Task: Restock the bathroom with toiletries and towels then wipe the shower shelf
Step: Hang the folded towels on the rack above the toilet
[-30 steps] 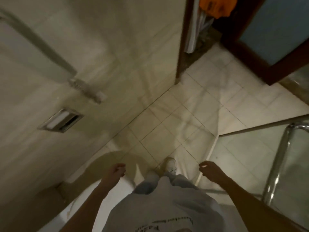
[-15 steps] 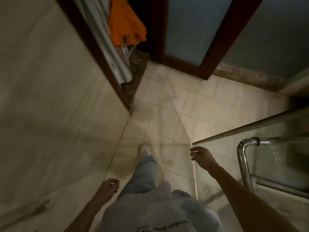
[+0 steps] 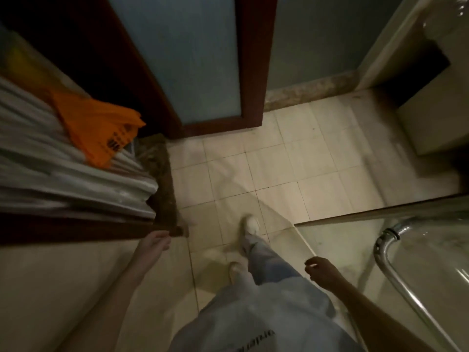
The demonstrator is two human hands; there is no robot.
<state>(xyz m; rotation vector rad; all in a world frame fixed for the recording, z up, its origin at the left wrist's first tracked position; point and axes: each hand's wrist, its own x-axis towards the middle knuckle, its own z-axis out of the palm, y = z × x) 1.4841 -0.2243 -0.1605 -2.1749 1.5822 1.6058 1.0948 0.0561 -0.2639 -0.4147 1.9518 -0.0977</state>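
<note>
My left hand [image 3: 153,242] hangs empty, fingers loose and apart, by the end of the dark door frame [image 3: 76,228]. Past that frame lies a blurred stack of pale folded cloth [image 3: 76,174], towels perhaps, with an orange bag [image 3: 101,130] on top. My white shoe [image 3: 250,224] is on the tiled floor [image 3: 279,161]. My right hand [image 3: 322,270] holds nothing, fingers loosely curled, beside the edge of the glass panel [image 3: 303,240], near its chrome handle [image 3: 390,265].
</note>
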